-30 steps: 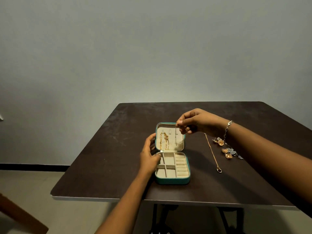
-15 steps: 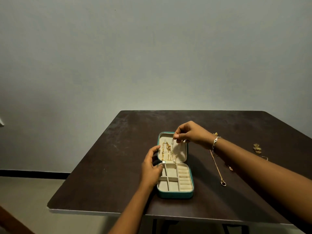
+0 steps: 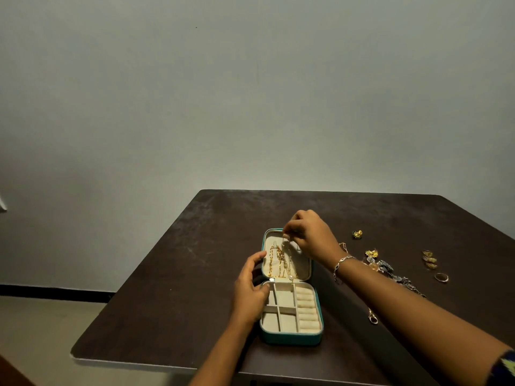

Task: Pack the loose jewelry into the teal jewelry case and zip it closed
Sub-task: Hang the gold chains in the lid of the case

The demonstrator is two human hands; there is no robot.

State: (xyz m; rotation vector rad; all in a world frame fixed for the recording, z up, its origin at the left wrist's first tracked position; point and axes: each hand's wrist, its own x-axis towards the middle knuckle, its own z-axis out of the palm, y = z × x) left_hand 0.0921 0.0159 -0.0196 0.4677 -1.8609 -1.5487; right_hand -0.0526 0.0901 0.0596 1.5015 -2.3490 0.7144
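The teal jewelry case (image 3: 289, 337) lies open on the dark table (image 3: 195, 274), its cream lid raised. Gold chains (image 3: 280, 261) hang inside the lid. My right hand (image 3: 309, 232) is at the lid's top edge and pinches a thin chain (image 3: 289, 263) that hangs down over the lid. My left hand (image 3: 249, 288) grips the case's left side near the hinge, thumb on the lid edge. Loose jewelry lies to the right: gold flower earrings (image 3: 372, 253), rings (image 3: 430, 260), a silver-blue piece (image 3: 390, 270) and a gold chain with a clasp (image 3: 373, 319).
The tray's divided compartments (image 3: 281, 305) and ring rolls (image 3: 308, 310) hold nothing that I can see. A small gold earring (image 3: 357, 234) sits further back. The table's front edge (image 3: 125, 363) is close below the case. A plain grey wall stands behind.
The view has tilted down and the table sits lower. My right hand stays at the lid's top, and a thin chain now hangs from its fingers. My left hand keeps its hold.
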